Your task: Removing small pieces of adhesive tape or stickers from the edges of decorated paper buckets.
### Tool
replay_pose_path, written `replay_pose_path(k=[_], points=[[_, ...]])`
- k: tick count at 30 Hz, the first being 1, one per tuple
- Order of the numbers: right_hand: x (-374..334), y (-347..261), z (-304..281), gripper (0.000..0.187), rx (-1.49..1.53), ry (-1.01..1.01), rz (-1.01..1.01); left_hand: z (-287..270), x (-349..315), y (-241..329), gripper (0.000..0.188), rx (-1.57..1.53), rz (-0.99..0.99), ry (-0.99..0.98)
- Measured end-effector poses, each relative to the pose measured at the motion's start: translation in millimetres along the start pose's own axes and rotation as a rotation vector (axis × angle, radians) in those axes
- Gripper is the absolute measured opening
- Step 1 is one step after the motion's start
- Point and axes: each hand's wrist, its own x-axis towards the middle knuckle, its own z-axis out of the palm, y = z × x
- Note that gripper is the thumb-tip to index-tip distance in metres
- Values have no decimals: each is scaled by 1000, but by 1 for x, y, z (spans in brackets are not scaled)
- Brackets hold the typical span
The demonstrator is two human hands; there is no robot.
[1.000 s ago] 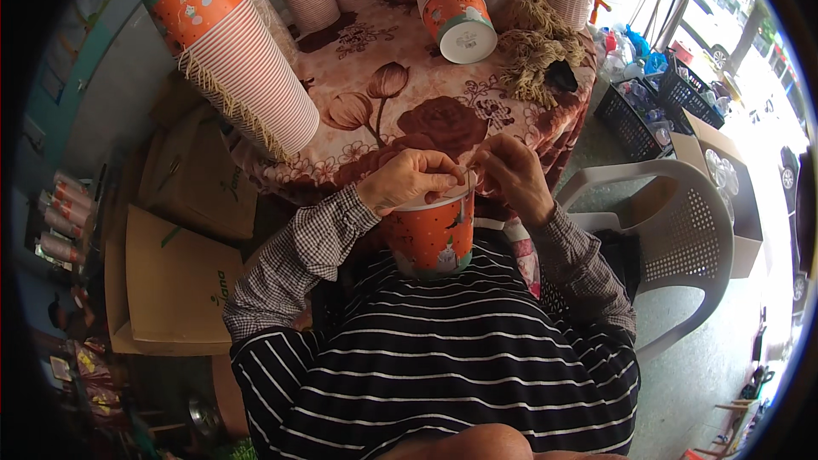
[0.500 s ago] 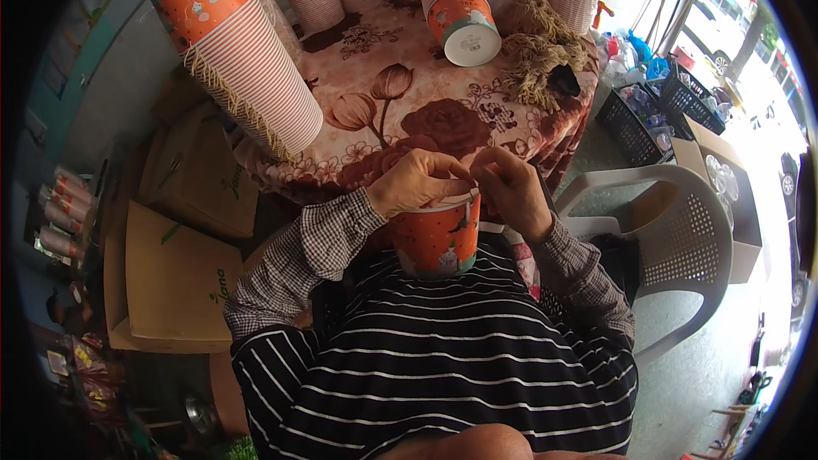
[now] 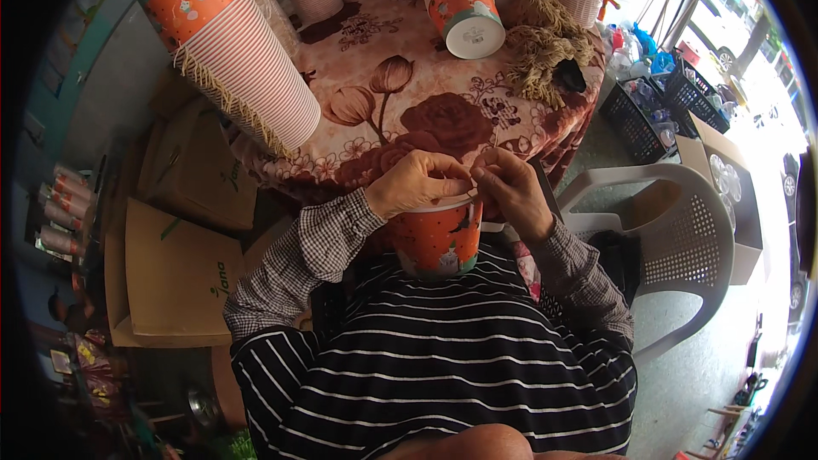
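An orange paper bucket (image 3: pixel 437 243) with a pale rim and green patches near its base stands upright at my lap, against my striped clothing. My left hand (image 3: pixel 419 181) reaches over its rim, thumb and fingers pinched at the rim's right side. Just beside it, my right hand (image 3: pixel 515 194) is closed in a pinch, its fingertips almost meeting the left ones. What lies between the right fingertips is too small to make out. The left fingers partly hide the bucket's opening.
A tall stack of paper buckets (image 3: pixel 247 64) with cord loops down its side leans at the table's left. On the flowered tablecloth (image 3: pixel 354 77) lie a short bucket stack (image 3: pixel 464 13) and a bundle of tan cords (image 3: pixel 545 51). A plastic chair (image 3: pixel 682 238) stands right, cardboard boxes (image 3: pixel 175 277) left.
My fingers have shifted slightly at the rim, and the right hand's fingertips have turned a little. The bucket stays in place; the view has tilted slightly.
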Motion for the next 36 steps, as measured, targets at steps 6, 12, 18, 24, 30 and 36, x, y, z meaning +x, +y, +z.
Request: replay_pose_path(k=[6, 12, 18, 24, 30, 36], points=[[11, 8, -6, 10, 392, 14, 40, -3, 4, -2, 19, 99, 87, 8], [28, -6, -18, 11, 553, 73, 15, 5, 11, 7, 11, 152, 125, 14], [67, -12, -81, 8, 761, 110, -115, 12, 10, 11, 12, 393, 187, 28], [80, 1, -90, 7, 795, 17, 48, 8, 3, 21, 6, 303, 140, 22], [77, -5, -102, 8, 766, -73, 44, 6, -1, 30, 6, 266, 161, 101], [54, -39, -87, 14, -189, -141, 124, -3, -10, 30, 9, 406, 284, 78]])
